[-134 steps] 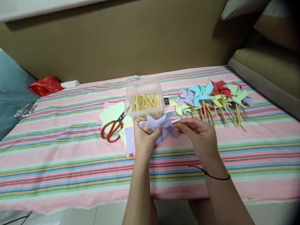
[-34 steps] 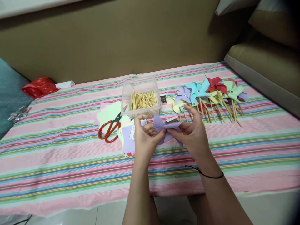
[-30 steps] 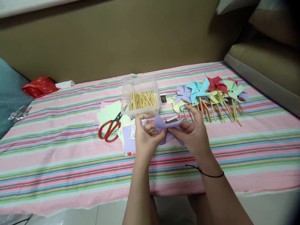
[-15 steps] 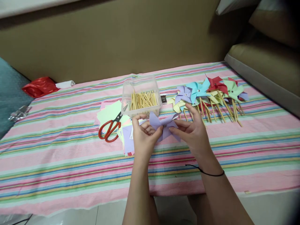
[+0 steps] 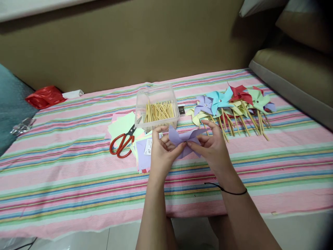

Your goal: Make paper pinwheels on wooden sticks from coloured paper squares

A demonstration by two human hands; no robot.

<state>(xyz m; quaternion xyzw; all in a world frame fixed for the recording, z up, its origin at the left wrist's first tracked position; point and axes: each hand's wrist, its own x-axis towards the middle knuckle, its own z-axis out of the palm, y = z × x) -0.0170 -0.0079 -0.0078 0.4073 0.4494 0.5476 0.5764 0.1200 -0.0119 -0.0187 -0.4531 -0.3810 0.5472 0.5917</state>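
Between my hands, above the striped cloth, is a purple paper pinwheel (image 5: 191, 134) with folded blades. My left hand (image 5: 164, 147) pinches it from the left and my right hand (image 5: 212, 144) from the right. Both thumbs meet at its centre and cover the middle. No stick shows on this pinwheel. Just behind it stands a clear plastic box (image 5: 157, 92) with many thin wooden sticks (image 5: 160, 111) inside. Left of my left hand lie paper squares (image 5: 142, 156) in a pile, with a small white printed card (image 5: 148, 147) on top.
Red-handled scissors (image 5: 122, 142) rest on green paper (image 5: 118, 125). Several finished pinwheels on sticks (image 5: 223, 100) lie at the right. A small dark packet (image 5: 181, 110) sits beside the box. A red plastic bag (image 5: 46, 97) and a clear packet (image 5: 23, 126) lie far left on the striped cloth (image 5: 78, 180).
My thumbs have come together over the pinwheel's centre, hiding the fastener seen there before. My left hand has shifted slightly right, uncovering the white card.
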